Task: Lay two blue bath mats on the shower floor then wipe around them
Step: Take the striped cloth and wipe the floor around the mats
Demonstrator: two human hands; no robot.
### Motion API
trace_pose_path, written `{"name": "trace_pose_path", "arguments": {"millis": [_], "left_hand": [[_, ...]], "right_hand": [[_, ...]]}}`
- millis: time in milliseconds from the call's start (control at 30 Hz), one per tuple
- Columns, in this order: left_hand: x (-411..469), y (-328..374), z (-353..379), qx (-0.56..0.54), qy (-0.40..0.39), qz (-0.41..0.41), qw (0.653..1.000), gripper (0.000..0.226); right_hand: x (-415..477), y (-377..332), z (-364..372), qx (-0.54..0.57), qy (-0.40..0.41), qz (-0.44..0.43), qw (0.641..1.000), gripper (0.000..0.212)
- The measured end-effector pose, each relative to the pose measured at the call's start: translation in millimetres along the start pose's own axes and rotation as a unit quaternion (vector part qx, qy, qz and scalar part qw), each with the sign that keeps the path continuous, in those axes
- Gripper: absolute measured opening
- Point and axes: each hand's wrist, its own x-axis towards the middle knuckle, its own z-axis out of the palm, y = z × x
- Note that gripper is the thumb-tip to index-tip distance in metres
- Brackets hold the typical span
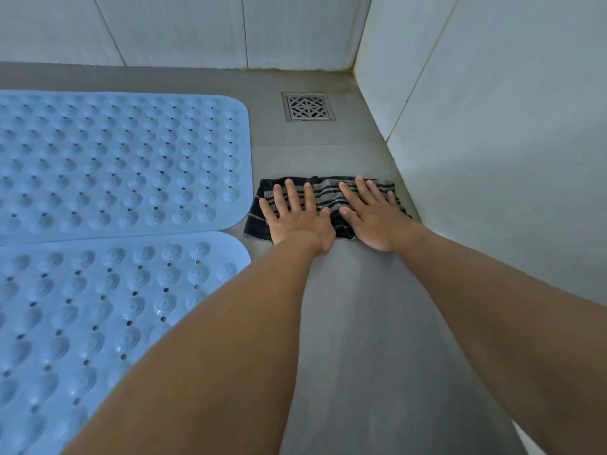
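Hands lie flat with fingers spread, left hand (295,215) and right hand (371,215) pressing a striped cloth (323,200) onto the floor (361,307). Two mats (121,159) (82,307) lie just left of it; a drain (307,106) sits beyond, the wall (492,159) close on the right.

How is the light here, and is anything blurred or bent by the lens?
Head view: dim, bluish, even light, no hard shadows; left hand, right hand and cloth are sharp; small glints on the near mat; the wide lens stretches the forearms.
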Motion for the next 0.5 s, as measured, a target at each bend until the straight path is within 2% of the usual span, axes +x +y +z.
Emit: {"name": "trace_pose_path", "arguments": {"millis": [500], "left_hand": [[-100.9,-3.3,35.9,-0.015,0.005,-0.009,1.000,0.061]], "right_hand": [[-98.4,-7.5,39.9,0.023,-0.005,0.015,1.000,0.058]]}}
